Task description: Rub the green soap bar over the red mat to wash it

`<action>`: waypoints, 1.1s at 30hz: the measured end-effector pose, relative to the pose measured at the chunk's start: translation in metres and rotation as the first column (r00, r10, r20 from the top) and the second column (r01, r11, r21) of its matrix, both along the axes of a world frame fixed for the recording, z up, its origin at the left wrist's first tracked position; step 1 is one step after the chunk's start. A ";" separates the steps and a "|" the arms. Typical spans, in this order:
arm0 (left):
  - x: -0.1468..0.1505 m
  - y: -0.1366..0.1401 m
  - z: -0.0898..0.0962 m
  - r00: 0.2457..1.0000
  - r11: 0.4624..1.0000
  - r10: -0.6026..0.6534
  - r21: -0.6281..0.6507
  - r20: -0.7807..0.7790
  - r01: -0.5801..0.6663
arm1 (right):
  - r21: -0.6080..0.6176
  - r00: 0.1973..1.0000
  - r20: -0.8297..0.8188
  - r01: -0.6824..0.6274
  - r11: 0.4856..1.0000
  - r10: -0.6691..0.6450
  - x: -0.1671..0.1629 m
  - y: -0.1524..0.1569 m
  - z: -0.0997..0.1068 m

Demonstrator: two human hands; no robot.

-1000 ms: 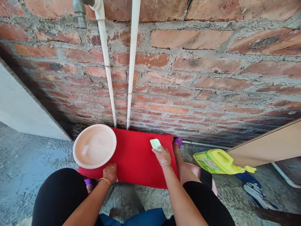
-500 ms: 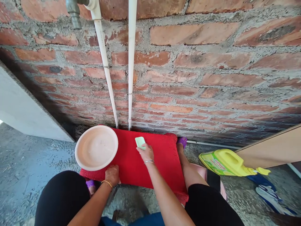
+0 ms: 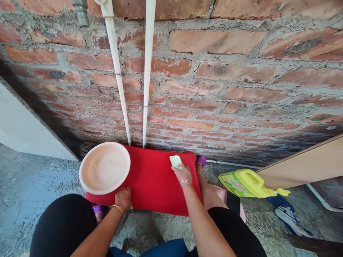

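Observation:
A red cloth (image 3: 157,178) lies spread over a low surface by the wall. My right hand (image 3: 183,174) is closed on a pale green bar of soap (image 3: 175,161), holding it over the right part of the cloth. At the near left edge of the cloth, the fingers of my left hand (image 3: 123,198) are wrapped over the fabric and press it against the edge. A pale pink basin (image 3: 105,168) with a few dark specks inside stands on the cloth's left end, just beyond my left hand.
A brick wall (image 3: 193,85) with two white pipes (image 3: 146,78) rises behind the cloth. On the right are a yellow detergent jug (image 3: 248,182), blue-and-white slippers (image 3: 291,217) and a tan board (image 3: 302,160). A pale slab (image 3: 29,125) leans at the left. Purple shoes (image 3: 201,161) flank the cloth.
My right hand has slid to the right across the cloth with the soap. My left hand keeps its hold at the near edge. The view has shifted slightly.

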State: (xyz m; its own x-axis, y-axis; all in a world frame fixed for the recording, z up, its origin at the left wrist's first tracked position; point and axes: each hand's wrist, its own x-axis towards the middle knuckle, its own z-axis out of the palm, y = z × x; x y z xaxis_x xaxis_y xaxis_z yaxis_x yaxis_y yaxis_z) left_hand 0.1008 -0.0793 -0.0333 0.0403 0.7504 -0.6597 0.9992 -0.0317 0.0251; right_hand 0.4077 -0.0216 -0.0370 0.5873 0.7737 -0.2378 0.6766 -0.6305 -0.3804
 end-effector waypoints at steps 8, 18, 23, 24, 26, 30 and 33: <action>-0.001 -0.002 -0.004 1.000 1.000 -0.005 0.018 0.015 0.005 | 0.140 0.901 -0.187 0.418 0.898 -0.390 0.062 -0.048 -0.015; -0.001 0.000 -0.005 1.000 1.000 0.003 -0.001 0.002 -0.003 | 0.235 0.888 -0.064 -0.431 0.871 0.456 -0.147 0.040 -0.001; 0.000 0.001 -0.004 1.000 1.000 0.000 -0.012 -0.013 0.000 | 0.110 0.751 0.031 -0.658 0.745 0.659 -0.170 0.060 0.004; 0.000 0.001 -0.004 1.000 1.000 -0.001 -0.015 -0.012 0.001 | 0.095 0.764 0.043 -0.644 0.759 0.643 -0.159 0.062 0.004; 0.001 0.002 -0.004 1.000 1.000 -0.003 -0.016 -0.011 0.003 | 0.080 0.829 0.059 -0.560 0.825 0.557 -0.124 0.062 0.002; 0.001 0.002 -0.003 1.000 1.000 0.008 -0.018 -0.015 -0.008 | 0.044 0.960 0.089 -0.270 0.962 0.266 -0.025 0.042 -0.003; 0.001 0.001 -0.002 1.000 1.000 0.007 -0.015 -0.006 -0.007 | -0.001 0.991 0.126 -0.056 0.998 0.056 0.047 0.011 -0.005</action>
State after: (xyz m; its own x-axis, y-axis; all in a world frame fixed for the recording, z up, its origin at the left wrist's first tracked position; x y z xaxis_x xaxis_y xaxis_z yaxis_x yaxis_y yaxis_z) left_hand 0.1022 -0.0782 -0.0351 0.0308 0.7410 -0.6709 0.9995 -0.0242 0.0192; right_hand 0.4551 -0.0111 -0.0422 0.5682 0.8066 -0.1627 0.7532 -0.5895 -0.2918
